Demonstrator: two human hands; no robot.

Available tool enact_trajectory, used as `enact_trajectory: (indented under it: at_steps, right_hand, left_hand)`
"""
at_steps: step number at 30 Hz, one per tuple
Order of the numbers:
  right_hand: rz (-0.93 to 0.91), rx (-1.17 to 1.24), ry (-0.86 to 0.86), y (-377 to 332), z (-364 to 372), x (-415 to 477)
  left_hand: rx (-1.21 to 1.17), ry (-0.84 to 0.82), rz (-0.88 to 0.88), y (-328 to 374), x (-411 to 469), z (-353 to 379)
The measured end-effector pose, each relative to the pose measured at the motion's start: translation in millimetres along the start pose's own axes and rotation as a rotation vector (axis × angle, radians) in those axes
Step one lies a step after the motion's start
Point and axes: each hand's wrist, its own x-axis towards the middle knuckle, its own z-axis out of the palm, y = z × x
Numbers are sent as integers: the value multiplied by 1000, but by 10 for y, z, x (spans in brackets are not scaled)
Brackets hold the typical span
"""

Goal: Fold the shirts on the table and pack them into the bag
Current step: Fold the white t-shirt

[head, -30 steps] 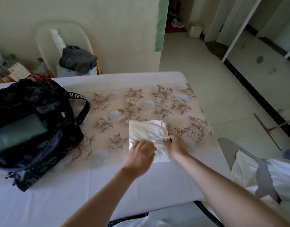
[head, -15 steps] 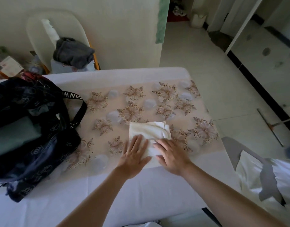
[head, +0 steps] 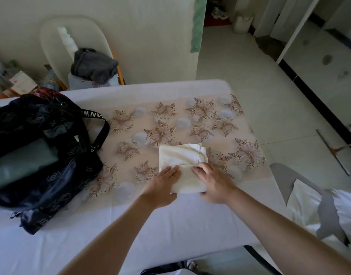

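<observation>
A folded cream shirt (head: 180,157) lies on the flowered cloth of the table (head: 170,225), right of centre. My left hand (head: 162,183) presses flat on its near left part. My right hand (head: 212,181) lies flat on its near right part, fingers straight. The dark patterned bag (head: 42,155) stands open on the table's left side, with a folded grey-green garment (head: 22,161) inside it and its strap (head: 99,132) draped toward the middle.
A pale chair (head: 71,46) with a dark grey garment (head: 93,64) stands behind the table against the wall. A chair with white cloth (head: 319,211) stands at the right. Boxes and clutter (head: 22,84) sit at the back left. Tiled floor lies beyond the right edge.
Both hands went from gripping the shirt's near edge with curled fingers to lying flat on it. The shirt is now a neater, flatter rectangle.
</observation>
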Motion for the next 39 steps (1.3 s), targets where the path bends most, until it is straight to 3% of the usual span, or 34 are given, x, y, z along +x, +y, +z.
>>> enact_trajectory:
  at_steps: [5,7,9,12,16,18,20,25,30,35,39]
  right_hand:
    - [258,373,-105,-12,-286,-43]
    - [351,565,-100,12,-317,-76]
    - [408,650,9,23,-294,-46]
    - [401,448,245,27,-162,102]
    - [322,38,366,-25,-88,318]
    - [202,-33,414,-114,-107,403]
    - [90,-13,391,-163,-34,458]
    - [123,142,73,2,171,453]
    - [59,187,-65,222,77,538]
    - [23,-23,-113,175,-1,594]
    - [-65,-93,55,-55,-51,643]
  left_hand:
    - [-217,-205,-289,132,24,-537]
    - [-390,-141,-339,68,31,-618]
    - [-410,23,-434,42,54,-627]
    - [-157,335,-497,74,130,-509]
    - [93,470,-194,123,243,-239]
    - [103,439,-56,164,293,-127]
    - [86,368,-44,138,318,-42]
    - [87,127,9,-235,376,63]
    - [40,42,13,-602,362,57]
    - [31,9,-55,-634,252,83]
    - [1,-80,-117,-557,294,-45]
